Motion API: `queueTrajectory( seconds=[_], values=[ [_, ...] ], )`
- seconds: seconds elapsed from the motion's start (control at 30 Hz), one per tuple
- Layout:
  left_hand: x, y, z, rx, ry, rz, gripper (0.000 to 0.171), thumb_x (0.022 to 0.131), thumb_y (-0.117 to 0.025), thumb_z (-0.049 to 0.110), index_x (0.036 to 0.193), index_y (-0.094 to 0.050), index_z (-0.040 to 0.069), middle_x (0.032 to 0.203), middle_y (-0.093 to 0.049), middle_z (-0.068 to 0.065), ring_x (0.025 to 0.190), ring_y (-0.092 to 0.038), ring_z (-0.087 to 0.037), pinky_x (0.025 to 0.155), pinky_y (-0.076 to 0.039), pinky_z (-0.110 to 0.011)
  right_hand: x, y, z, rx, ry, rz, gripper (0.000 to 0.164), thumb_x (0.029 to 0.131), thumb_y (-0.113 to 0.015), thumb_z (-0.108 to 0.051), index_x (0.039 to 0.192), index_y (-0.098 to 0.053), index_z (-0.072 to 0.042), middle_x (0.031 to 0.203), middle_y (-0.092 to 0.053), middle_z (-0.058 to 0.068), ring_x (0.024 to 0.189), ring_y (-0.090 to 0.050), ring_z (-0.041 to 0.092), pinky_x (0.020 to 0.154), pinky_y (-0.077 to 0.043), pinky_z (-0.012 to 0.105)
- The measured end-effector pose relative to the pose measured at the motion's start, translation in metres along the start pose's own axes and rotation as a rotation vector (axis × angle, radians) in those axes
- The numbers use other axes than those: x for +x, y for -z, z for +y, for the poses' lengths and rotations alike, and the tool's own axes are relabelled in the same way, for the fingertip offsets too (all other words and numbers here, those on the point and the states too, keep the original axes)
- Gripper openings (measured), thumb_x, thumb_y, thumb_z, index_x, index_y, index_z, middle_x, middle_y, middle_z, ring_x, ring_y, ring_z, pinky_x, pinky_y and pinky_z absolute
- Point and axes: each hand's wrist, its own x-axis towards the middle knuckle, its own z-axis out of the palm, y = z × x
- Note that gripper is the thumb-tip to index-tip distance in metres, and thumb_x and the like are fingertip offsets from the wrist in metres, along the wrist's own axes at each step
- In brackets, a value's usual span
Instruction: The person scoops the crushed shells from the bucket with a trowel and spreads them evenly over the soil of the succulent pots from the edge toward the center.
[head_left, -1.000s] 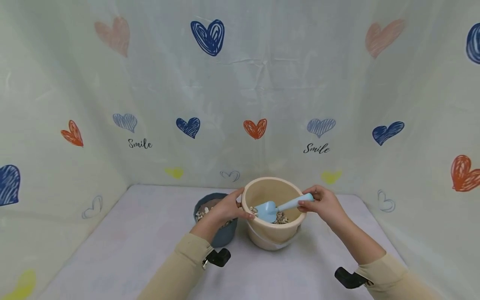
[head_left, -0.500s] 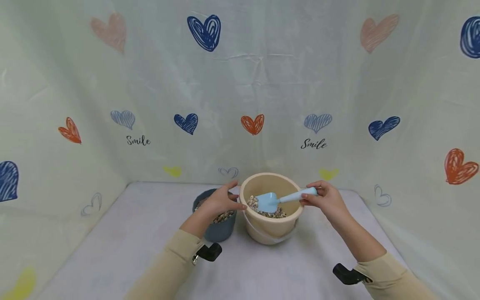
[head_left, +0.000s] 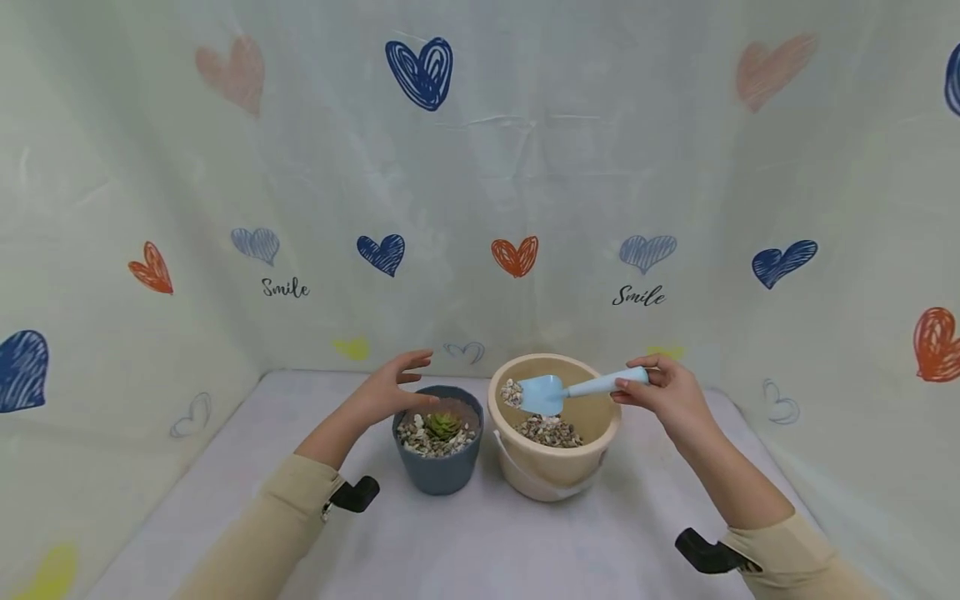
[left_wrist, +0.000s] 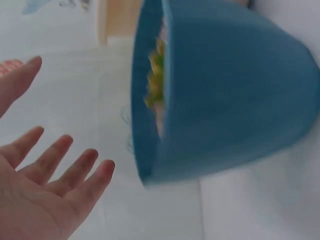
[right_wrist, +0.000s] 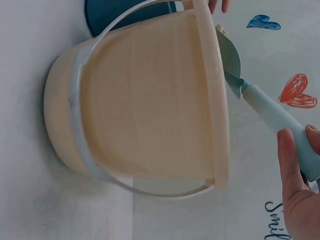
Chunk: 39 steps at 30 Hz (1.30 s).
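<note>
Lifted higher, the blue scoop (head_left: 583, 388) points left — long axis tilted blade-down.

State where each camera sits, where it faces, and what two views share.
Head: on the head, facing forward and down at pot, bucket and scoop; left hand, right hand and sleeves show.
Left wrist: on that wrist, facing the pot's side; left hand shows.
Right wrist: on that wrist, facing the bucket's side; right hand and left fingertips show.
Shared: head and right wrist show the scoop.

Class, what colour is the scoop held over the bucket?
The scoop is light blue, clearest in the head view.
</note>
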Motion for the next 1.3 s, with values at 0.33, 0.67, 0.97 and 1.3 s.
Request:
queueTrajectory(
  seconds=[0.33, 0.67, 0.97, 1.3],
  values=[
    [-0.004, 0.026, -0.045, -0.053, 0.024, -0.223, 0.089, 0.087, -0.075, 0.017, 0.156, -0.019, 0.010, 0.156, -0.024, -0.021, 0.140, -0.023, -0.048, 0.103, -0.034, -0.062, 0.020, -0.051, -0.019, 0.114, -0.009, -0.062, 0.041, 0.091, -0.065, 0.004, 0.125, -0.045, 0.013, 0.100, -0.065, 0.016, 0.079, -0.072, 0.019, 0.080, -0.056, 0.035],
    [0.002, 0.020, -0.084, -0.136, 0.021, -0.407, 0.111, 0.076, -0.083, 0.017, 0.158, -0.007, 0.016, 0.160, -0.006, -0.019, 0.142, -0.011, -0.048, 0.109, -0.022, -0.064, 0.043, -0.111, -0.026, 0.108, -0.065, -0.135, 0.034, 0.089, -0.066, 0.006, 0.120, -0.051, 0.010, 0.103, -0.064, 0.024, 0.072, -0.070, 0.019, 0.074, -0.058, 0.035],
    [0.013, 0.010, -0.096, -0.218, -0.030, -0.459, 0.114, 0.075, -0.084, 0.016, 0.159, -0.007, 0.021, 0.159, -0.009, -0.018, 0.142, -0.014, -0.045, 0.109, -0.026, -0.058, 0.051, -0.133, -0.025, 0.074, -0.088, -0.124, 0.032, 0.086, -0.067, 0.009, 0.116, -0.055, 0.009, 0.097, -0.064, 0.023, 0.068, -0.070, 0.020, 0.075, -0.058, 0.038],
    [0.011, 0.011, -0.098, -0.264, -0.019, -0.446, 0.112, 0.076, -0.085, 0.014, 0.158, -0.010, 0.021, 0.159, -0.010, -0.017, 0.142, -0.011, -0.044, 0.108, -0.025, -0.059, 0.058, -0.143, -0.030, 0.000, -0.073, -0.156, 0.033, 0.086, -0.069, 0.007, 0.116, -0.056, 0.007, 0.099, -0.064, 0.023, 0.073, -0.070, 0.022, 0.080, -0.056, 0.047]
  ],
)
